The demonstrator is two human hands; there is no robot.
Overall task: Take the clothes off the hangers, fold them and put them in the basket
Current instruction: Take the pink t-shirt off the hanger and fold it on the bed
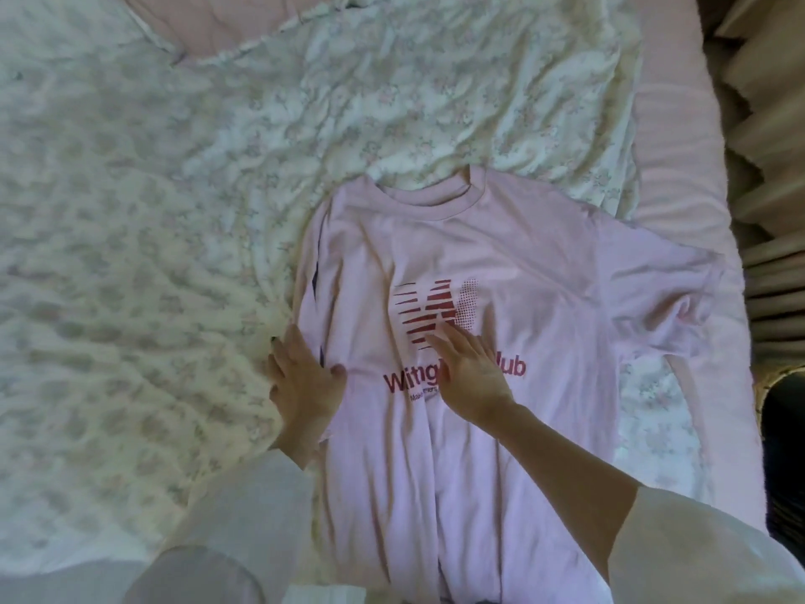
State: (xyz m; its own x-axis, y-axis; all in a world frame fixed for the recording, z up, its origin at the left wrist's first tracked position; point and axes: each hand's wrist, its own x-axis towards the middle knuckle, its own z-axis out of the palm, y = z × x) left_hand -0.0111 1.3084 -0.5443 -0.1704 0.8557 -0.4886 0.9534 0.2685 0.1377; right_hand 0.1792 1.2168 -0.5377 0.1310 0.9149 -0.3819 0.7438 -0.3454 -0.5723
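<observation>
On the bed point(130, 211), the pink t-shirt point(501, 255) lay face up, collar pointing away; left hand point(300, 377) flat on the folded-in left edge, right hand point(470, 372) flat mid-chest, so the spread right sleeve looked next.

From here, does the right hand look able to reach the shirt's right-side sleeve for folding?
Probably yes. The right hand lies flat on the shirt over the print, and the sleeve lies spread on the bed with nothing on it or between it and the hand.
</observation>
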